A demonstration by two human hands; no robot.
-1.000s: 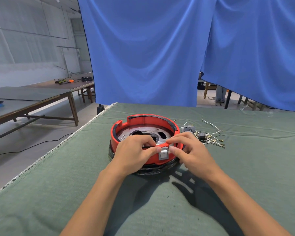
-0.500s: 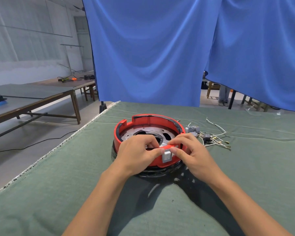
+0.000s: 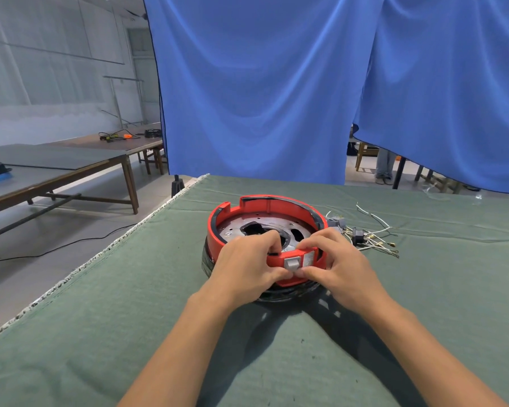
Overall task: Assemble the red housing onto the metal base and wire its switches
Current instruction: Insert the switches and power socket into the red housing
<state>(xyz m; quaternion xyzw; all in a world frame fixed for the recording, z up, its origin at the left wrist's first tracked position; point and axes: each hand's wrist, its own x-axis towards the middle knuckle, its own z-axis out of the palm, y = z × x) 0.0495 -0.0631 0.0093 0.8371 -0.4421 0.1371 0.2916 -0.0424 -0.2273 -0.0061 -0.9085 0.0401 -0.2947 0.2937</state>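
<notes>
No text, label, brand, number or sign can be read anywhere in the view. The red housing shows plain moulded plastic, and the grey switch set in its near wall carries no marking that can be made out. The metal base inside the housing bears only holes and cut-outs. The blue curtain behind the housing is unprinted.

Red housing: ring-shaped, notched rim, seated on round metal base with dark cut-outs; black part beneath. Grey switch set in near wall. Loose wires with small grey switches lie just right, on green cloth.
</notes>
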